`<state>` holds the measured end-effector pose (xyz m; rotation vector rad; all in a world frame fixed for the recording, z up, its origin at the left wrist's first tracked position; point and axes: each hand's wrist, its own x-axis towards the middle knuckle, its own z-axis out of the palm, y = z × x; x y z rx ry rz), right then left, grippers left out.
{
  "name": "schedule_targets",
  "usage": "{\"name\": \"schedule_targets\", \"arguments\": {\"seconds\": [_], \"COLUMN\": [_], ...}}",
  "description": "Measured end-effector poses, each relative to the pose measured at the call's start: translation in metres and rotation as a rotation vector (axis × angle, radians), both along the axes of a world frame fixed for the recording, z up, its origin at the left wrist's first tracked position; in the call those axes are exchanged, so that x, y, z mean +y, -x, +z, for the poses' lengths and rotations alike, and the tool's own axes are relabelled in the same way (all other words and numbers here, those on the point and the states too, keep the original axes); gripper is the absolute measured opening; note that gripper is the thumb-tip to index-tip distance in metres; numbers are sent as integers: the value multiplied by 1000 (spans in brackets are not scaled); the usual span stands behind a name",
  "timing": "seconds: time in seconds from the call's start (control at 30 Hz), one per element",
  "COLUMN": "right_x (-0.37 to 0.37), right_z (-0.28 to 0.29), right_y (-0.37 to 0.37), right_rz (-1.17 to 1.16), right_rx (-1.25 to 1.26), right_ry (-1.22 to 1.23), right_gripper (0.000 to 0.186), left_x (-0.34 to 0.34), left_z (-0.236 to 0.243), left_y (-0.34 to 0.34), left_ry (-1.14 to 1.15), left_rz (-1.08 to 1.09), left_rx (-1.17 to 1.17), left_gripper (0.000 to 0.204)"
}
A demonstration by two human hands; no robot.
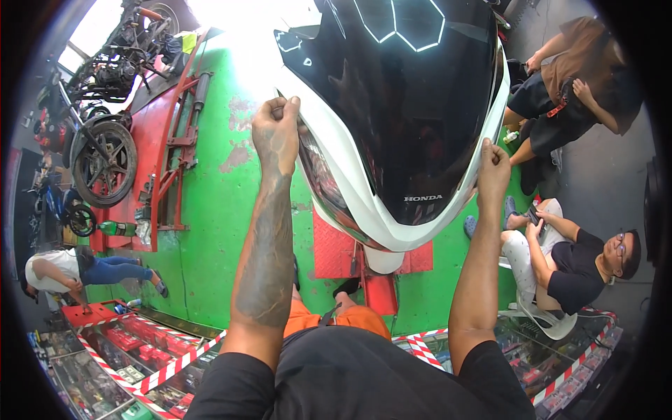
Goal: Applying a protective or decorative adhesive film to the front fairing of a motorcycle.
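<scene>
A scooter's white front fairing (402,234) fills the upper middle, its tinted windscreen (420,140) glossy with reflected lamp light. My left hand (276,133) is closed at the fairing's left edge, thumb up and fingers curled; what lies under the fingers is partly hidden. My right hand (494,168) closes on the opposite edge, fingers bent against the white trim. Both arms reach forward, one to each side. Below the left edge shows the dark, shiny headlight lens (323,171). A white front fender (383,260) sits under the fairing's nose.
A red lift platform (336,248) lies beneath the scooter on the green floor (210,245). Left, a stripped motorcycle (105,161) stands on another red lift. One person (560,259) sits at right; others stand nearby. Glass display cases (147,357) with striped tape are close to me.
</scene>
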<state>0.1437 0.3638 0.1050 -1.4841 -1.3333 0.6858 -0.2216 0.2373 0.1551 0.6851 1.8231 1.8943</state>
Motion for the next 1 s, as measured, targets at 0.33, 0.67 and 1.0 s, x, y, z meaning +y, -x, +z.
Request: {"name": "schedule_targets", "arguments": {"seconds": [0.33,0.67,1.0], "right_x": [-205,-220,-215], "right_z": [-73,-91,-150], "right_y": [30,27,10], "right_rz": [26,-125,34], "right_rx": [-80,700,518], "right_ry": [186,528,313], "right_gripper": [58,41,31], "left_x": [-125,-107,-105], "left_z": [-72,-78,-97], "left_y": [-167,-124,-113], "left_ry": [168,152,96], "left_rz": [-246,-207,-210], "left_rx": [214,-331,-253], "left_gripper": [83,38,26]}}
